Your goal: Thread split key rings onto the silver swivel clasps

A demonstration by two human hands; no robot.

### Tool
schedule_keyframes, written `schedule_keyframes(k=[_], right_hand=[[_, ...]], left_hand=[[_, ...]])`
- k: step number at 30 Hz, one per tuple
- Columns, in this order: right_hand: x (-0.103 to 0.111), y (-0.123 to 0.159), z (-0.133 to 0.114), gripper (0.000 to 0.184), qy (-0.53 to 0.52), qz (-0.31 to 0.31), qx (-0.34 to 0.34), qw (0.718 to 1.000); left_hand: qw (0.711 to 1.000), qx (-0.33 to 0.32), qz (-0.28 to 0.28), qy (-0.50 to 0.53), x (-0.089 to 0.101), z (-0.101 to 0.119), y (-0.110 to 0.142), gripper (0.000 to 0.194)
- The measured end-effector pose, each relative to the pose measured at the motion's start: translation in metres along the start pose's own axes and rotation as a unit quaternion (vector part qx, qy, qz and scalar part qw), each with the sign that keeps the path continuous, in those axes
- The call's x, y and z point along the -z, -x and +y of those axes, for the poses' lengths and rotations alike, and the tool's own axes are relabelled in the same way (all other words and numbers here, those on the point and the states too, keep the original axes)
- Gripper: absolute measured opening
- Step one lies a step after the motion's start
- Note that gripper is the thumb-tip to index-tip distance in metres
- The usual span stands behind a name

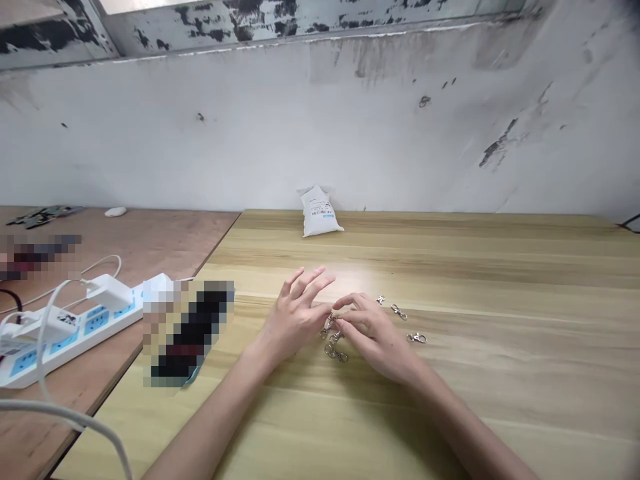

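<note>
Two bare hands at a small pile of silver swivel clasps (pixel 334 345)

Left hand (pixel 293 317) sits just left of the pile, open, fingers spread and slightly curled, tips right beside it. Right hand (pixel 373 331) sits just right of the pile, fingers curled narrow over its top edge; can't tell if it pinches a clasp, the fingers hide that. Pile is tangled, lying on the wooden table (pixel 450 260) between both hands. Three loose clasps (pixel 399 312) lie apart from it, up and to the right, past the right hand. Far ahead of the pile, a white label-printed bag (pixel 320 212) stands near the table's back edge against a stained white wall (pixel 300 120). Left of the pile, a pixelated object (pixel 190 333) lies at the table edge, too blurred to tell. Further left, on a plywood table (pixel 150 247), a white-and-blue power strip (pixel 65 333) has a white plug adapter (pixel 107 292) and white cables (pixel 60 413). White computer mouse (pixel 115 212) sits far off, up left.
</note>
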State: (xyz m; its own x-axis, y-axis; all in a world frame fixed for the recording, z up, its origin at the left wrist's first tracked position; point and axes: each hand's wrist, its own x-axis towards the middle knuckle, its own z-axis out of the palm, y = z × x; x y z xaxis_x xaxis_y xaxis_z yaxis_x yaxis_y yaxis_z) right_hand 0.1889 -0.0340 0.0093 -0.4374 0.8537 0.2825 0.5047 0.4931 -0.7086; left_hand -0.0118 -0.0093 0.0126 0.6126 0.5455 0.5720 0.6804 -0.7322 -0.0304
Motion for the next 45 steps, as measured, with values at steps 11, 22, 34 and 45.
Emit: schedule_keyframes(k=[11,22,34,45], right_hand=[[0.014,0.000,0.024,0.020,0.167,-0.030,0.096,0.981],[0.037,0.002,0.069,0.023,0.331,0.093,0.013,0.939],[0.008,-0.012,0.035,0.031,0.402,0.041,0.039,0.914],[0.002,-0.008,0.039,0.020,0.277,0.103,0.003,0.955]], left_hand=[[0.969,0.226,-0.088,0.042,-0.003,-0.058,0.019,0.026],[0.963,0.242,-0.080,0.087,-0.019,-0.065,0.014,0.014],[0.954,0.260,-0.041,0.147,-0.010,-0.050,0.008,0.007],[0.930,0.274,0.009,0.245,-0.004,-0.031,0.003,0.005]])
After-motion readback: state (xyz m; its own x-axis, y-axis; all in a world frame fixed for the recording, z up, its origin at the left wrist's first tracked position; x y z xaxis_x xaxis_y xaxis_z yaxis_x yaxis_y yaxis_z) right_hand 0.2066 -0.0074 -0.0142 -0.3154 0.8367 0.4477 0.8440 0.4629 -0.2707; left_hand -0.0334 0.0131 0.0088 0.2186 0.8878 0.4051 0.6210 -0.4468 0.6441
